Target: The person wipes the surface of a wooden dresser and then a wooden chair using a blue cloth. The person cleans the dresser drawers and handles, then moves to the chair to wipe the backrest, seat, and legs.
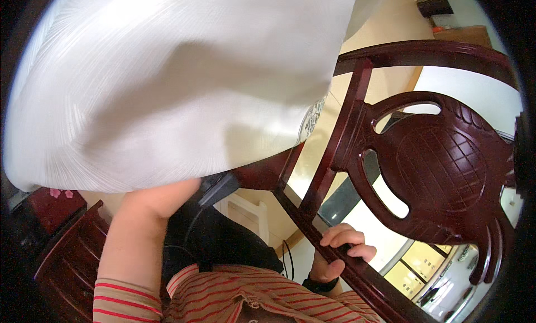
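Note:
A dark red chair (435,168), its back panel patterned and cut with curved openings, fills the right side at a tilt. My right hand (345,245), with a black band at the wrist, is wrapped around a long dark red bar (312,235) of this chair. Across the upper left spreads a large white sheet-like cover (201,93) with fine line texture and a grey patterned patch at its lower right edge. My left forearm (138,222) reaches up beneath that cover. My left hand is out of sight behind it, so what it touches is hidden.
A slatted dark red chair (75,256) stands at lower left, beside a red surface with pink flowers (54,197). Part of a white plastic stool (251,214) shows past my dark-clothed legs. A black cable (289,260) hangs nearby. Yellow cabinet doors (414,268) appear at lower right.

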The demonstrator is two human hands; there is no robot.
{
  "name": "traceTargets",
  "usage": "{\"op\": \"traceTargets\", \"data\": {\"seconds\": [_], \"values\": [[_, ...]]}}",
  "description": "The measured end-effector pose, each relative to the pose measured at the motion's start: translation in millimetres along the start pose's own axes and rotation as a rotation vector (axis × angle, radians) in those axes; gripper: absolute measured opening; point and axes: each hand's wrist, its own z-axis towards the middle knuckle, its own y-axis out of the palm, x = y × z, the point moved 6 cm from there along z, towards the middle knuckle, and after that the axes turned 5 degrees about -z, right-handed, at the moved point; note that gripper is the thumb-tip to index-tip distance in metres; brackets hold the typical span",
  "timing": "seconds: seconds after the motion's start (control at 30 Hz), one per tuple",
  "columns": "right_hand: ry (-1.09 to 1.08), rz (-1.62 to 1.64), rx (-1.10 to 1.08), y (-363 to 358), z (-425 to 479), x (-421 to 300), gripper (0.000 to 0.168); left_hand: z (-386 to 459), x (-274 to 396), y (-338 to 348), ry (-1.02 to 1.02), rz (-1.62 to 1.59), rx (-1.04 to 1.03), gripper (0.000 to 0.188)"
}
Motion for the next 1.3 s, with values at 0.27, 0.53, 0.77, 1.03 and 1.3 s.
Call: {"op": "traceTargets", "data": {"seconds": [0.27,0.53,0.77,1.03,1.3], "values": [[0.024,0.123,0.026,-1,-2,11,0.040,-96,34,-43,0.093,0.077,-0.182,0.041],[0.013,0.084,0.020,10,8,11,0.041,-3,7,-40,-0.126,-0.055,0.130,0.044],[-0.133,0.189,-0.096,4,3,6,0.041,36,-9,-19,-0.461,-0.110,0.289,0.046],[-0.203,0.087,-0.042,4,1,-4,0.037,37,136,45,0.215,0.237,-0.049,0.036],[-0.194,0.075,-0.011,4,2,-4,0.037,60,148,72,0.256,0.242,-0.020,0.028]]}}
